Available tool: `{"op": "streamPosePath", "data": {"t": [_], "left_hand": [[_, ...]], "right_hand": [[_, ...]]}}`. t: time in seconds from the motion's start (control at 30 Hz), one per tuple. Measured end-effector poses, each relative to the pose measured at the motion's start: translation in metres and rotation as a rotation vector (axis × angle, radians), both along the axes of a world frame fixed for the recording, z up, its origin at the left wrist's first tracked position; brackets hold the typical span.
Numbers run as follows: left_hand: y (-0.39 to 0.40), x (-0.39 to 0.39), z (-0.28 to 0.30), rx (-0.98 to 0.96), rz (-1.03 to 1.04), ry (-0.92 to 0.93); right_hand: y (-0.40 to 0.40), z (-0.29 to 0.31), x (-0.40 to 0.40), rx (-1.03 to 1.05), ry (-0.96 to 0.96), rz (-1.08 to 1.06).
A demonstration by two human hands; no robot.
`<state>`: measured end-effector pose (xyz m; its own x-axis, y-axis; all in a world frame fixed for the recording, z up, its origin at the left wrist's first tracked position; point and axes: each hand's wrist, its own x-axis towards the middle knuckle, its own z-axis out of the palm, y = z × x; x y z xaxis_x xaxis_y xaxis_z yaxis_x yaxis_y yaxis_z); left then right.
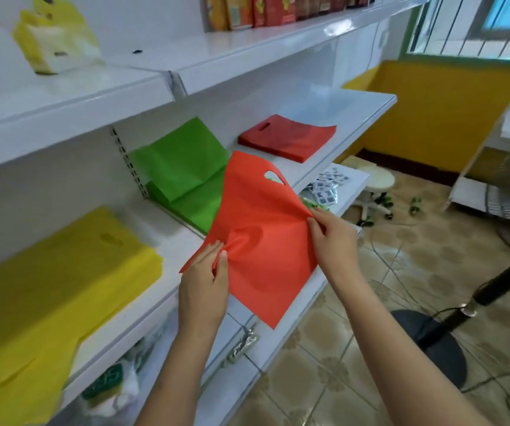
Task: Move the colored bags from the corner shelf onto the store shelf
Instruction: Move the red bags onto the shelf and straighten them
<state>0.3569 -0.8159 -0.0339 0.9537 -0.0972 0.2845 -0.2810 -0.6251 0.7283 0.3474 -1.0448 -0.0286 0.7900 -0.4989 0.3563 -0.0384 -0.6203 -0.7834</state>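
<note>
Store shelf [324, 155]: white, several tiers, running from the near left to the far right; the middle tier carries three stacks of bags.
Yellow bags [51, 290]: largest stack, lying flat at the near left end of the middle tier, its edge overhanging the shelf front.
Green bags [183, 161]: stack at the middle of the tier, top sheets folded up against the back panel.
Red bags [287, 138]: flat stack at the far right end of the tier, handle cut-out facing the back.
Orange bag [260, 235]: single bag held in the air in front of the shelf edge, tilted, handle cut-out at the top; it partly covers the green bags.
Left arm: bare forearm reaching up from the lower centre, wrist straight.
Left hand [204, 290]: back of the hand toward the camera; fingers [213, 250] narrow, thumb and fingers pinching the lower left edge of the orange bag, with the cloth gathered into creases there.
Right arm: bare forearm reaching up from the lower right.
Right hand [335, 238]: fingers narrow, pinching the right edge of the orange bag, cloth creased at the grip.
Fan [432, 348]: black round base and pole on the tiled floor, right of the arms.
Stool [376, 182]: white, on the floor beyond the shelf end.
</note>
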Motion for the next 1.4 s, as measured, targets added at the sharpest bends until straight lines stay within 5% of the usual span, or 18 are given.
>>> {"op": "streamPosePath", "data": {"t": [0.3,0.6,0.83,1.07,1.4], "left_hand": [[-0.11,0.138,-0.02,0.029,-0.118,-0.018],[-0.204,0.275,-0.01,-0.001,-0.168,-0.015],[-0.25,0.323,-0.016,0.113,-0.1,-0.001],[-0.311,0.356,-0.043,0.235,0.147,-0.069],[-0.386,0.344,-0.068,0.527,0.137,-0.088]], "right_hand": [[-0.103,-0.032,0.102,0.088,0.001,-0.105],[-0.205,0.006,0.238,-0.096,0.023,-0.137],[-0.267,-0.021,0.33,-0.133,0.104,-0.085],[-0.327,-0.032,0.45,-0.28,0.005,0.293],[-0.356,-0.045,0.613,-0.583,-0.083,0.792]]}}
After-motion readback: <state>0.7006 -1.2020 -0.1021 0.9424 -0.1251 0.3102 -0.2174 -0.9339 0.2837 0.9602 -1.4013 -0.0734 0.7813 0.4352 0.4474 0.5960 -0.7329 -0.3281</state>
